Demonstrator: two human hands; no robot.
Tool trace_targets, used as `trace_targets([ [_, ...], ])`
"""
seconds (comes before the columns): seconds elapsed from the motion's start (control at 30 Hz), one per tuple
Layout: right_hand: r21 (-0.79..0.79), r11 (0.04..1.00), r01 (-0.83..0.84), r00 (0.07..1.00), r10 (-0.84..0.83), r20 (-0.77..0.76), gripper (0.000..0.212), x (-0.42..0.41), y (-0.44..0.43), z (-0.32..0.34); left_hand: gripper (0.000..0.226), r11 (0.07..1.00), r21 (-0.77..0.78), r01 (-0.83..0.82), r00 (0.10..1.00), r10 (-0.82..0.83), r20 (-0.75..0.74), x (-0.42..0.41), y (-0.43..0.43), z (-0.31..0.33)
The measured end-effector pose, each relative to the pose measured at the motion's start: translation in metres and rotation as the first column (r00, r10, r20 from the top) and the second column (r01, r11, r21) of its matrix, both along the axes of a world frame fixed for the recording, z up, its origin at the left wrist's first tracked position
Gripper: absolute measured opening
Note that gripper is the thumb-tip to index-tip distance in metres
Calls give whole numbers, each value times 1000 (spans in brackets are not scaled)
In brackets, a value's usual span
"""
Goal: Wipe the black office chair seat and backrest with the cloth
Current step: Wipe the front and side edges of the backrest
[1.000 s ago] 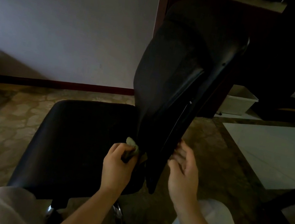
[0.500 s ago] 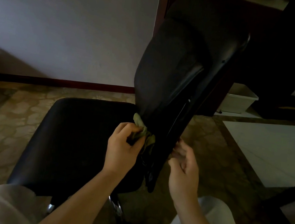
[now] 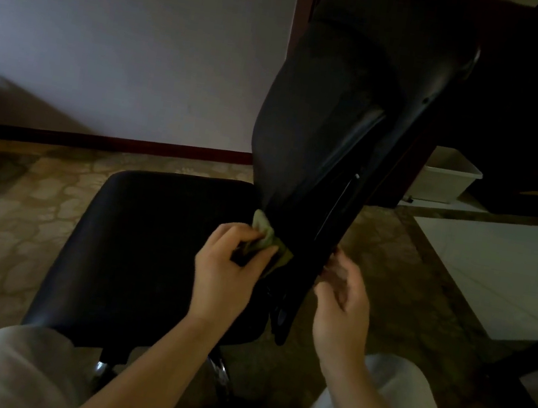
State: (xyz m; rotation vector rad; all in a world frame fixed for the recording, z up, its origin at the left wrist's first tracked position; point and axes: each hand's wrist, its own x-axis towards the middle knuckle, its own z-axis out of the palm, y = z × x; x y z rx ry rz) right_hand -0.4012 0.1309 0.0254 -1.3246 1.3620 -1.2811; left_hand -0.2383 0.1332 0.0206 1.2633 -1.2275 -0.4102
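Left hand (image 3: 226,277) presses cloth (image 3: 264,237) against backrest (image 3: 331,143) edge, apparently above seat (image 3: 152,239).

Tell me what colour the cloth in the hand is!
The cloth is pale yellowish green, seen in the head view, bunched in the left hand.

The flat black padded seat (image 3: 150,249) at centre left lay open from above. The tall black backrest (image 3: 333,126), rising from centre to upper right, stood between the left hand (image 3: 226,277), which gripped a crumpled green cloth (image 3: 265,234) at the seat junction, and the right hand (image 3: 343,307). Right of it, patterned stone floor (image 3: 406,275) lay open up to a dark slanted bar (image 3: 529,356).
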Motion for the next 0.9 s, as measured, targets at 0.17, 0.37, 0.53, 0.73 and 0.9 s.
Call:
trace_targets([
  [0.17,10,999,-35,999,35,1,44,-4,0,5,22,999,50,11,1000,-10,-28,0,-13,-8],
  [0.37,-5,1000,-1,1000,1,0,50,0,-2,0,26,992,125,29,1000,-27,-15,2,-8,-34],
  [0.53,-8,1000,-10,1000,10,-6,48,-1,-2,-4,30,962,270,-43,999,50,-18,11,6,-68],
  [0.73,-9,1000,2,1000,-2,-4,48,1,0,-4,21,992,124,-38,993,51,-106,-2,7,-40],
  [0.9,2,1000,-5,1000,5,-25,46,1,1,3,22,997,75,-9,997,15,-81,-4,-8,-27],
])
